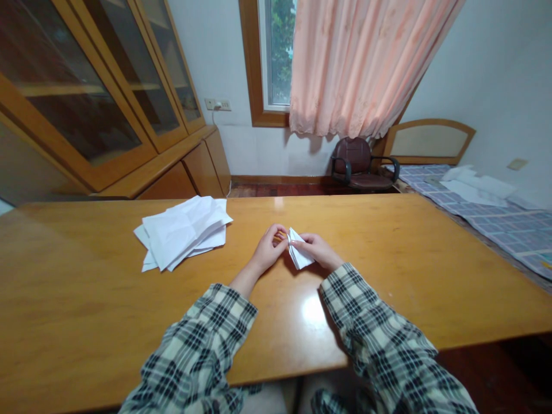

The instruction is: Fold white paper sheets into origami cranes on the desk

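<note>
The small piece of white paper (298,255) was well folded by this moment. It showed several layers and a pointed, wedge-like shape, so by my reading most of the creasing on this piece was done, though the finer folds were too small to make out. It was held just above the table (388,259), in front of the person and between the two hands.

The left hand (271,247) was curled, its thumb and fingertips pinching the paper's upper left edge. The right hand (317,248) was likewise closed on the piece, fingers bent over its right side and gripping it from there. Neither hand was spread; both were grasping the same folded paper, and the two nearly touched each other.

To the left, well apart from the hands, lay a loose pile of white sheets (183,230) on the table, some creased, none in hand. Whether these were finished or unworked I could not tell.
</note>
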Demonstrator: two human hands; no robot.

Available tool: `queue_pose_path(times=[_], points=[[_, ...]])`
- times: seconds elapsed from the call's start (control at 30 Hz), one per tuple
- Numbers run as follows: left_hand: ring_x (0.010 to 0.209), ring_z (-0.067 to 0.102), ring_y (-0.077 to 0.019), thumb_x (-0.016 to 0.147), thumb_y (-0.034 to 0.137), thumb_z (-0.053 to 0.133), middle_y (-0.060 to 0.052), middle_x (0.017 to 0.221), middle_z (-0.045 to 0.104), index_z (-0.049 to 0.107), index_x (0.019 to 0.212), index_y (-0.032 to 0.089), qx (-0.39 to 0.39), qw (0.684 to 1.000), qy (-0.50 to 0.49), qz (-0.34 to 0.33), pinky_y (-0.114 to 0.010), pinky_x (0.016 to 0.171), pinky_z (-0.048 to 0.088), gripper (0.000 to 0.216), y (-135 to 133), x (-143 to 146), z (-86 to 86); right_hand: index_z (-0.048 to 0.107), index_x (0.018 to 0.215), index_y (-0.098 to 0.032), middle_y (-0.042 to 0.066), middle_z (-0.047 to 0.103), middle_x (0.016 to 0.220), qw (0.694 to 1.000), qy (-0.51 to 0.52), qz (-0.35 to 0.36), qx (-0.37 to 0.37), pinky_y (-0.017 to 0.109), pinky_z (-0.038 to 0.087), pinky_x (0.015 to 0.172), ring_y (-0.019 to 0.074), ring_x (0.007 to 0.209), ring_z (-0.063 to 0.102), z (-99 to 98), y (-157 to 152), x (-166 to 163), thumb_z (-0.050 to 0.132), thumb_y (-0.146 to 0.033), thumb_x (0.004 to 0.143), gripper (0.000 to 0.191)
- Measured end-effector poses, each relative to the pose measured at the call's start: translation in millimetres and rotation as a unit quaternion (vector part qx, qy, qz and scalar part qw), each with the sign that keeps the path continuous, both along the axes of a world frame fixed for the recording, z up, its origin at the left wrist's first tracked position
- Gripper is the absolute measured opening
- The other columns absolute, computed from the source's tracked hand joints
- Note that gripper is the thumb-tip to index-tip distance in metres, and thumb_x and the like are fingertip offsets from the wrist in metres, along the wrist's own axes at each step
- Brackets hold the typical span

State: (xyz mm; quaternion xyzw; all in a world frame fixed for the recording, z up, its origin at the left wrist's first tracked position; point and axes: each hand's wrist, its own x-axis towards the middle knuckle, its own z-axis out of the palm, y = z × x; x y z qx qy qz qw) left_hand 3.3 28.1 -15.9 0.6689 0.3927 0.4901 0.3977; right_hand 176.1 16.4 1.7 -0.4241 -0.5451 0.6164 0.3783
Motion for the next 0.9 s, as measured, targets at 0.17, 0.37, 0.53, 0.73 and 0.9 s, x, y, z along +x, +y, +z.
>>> queue_pose_path(times=[0.17,0.37,0.53,0.73,0.9], points=[[0.085,0.057,-0.0144,0.08,0.021,0.059,-0.003,0.093,0.057,0.053,0.094,0.02,0.027,0.999,0.016,0.005,-0.023,0.067,0.047,0.015,0.2,0.1,-3.4,0.063,0.072,-0.012,-0.002,0.054,0.058,0.999,-0.024,-0.016,0.017,0.022,0.028,0.047,0.0082,0.051,0.044,-0.3,0.9,0.5,0.075,-0.056,0.063,0.047],[0.091,0.056,-0.015,0.085,0.022,0.055,-0.004,0.097,0.057,0.052,0.092,0.02,0.083,0.995,0.055,0.016,-0.024,0.069,0.049,0.008,-2.1,-1.3,-1.0,0.063,0.071,-0.013,-0.001,0.054,0.059,0.999,-0.027,-0.034,0.03,0.023,0.028,0.049,0.0088,0.053,0.044,-0.4,1.9,-0.1,0.074,-0.058,0.064,0.047],[0.08,0.057,-0.0134,0.086,0.022,0.056,-0.001,0.086,0.056,0.054,0.085,0.02,0.118,0.986,0.1,0.057,-0.025,0.071,0.05,0.003,-3.3,-2.2,3.4,0.063,0.071,-0.012,-0.001,0.055,0.061,0.998,-0.021,-0.038,0.034,0.023,0.03,0.051,0.0092,0.054,0.044,-0.4,2.1,-1.7,0.075,-0.058,0.063,0.047],[0.076,0.058,-0.014,0.084,0.021,0.059,0.0,0.082,0.058,0.057,0.083,0.02,0.136,0.98,0.116,0.087,-0.026,0.071,0.05,0.002,-5.0,-2.1,7.7,0.066,0.076,-0.011,0.0,0.057,0.062,0.997,-0.027,-0.041,0.051,0.023,0.03,0.052,0.0098,0.056,0.045,-3.0,2.3,-1.7,0.074,-0.058,0.064,0.049],[0.078,0.058,-0.0158,0.085,0.024,0.058,-0.001,0.082,0.059,0.058,0.083,0.02,0.15,0.974,0.145,0.088,-0.028,0.075,0.049,0.004,-8.3,-2.3,10.1,0.069,0.078,-0.012,0.001,0.062,0.068,0.996,-0.02,-0.035,0.082,0.024,0.034,0.057,0.0115,0.061,0.049,-3.5,2.0,-1.6,0.073,-0.057,0.065,0.048]])
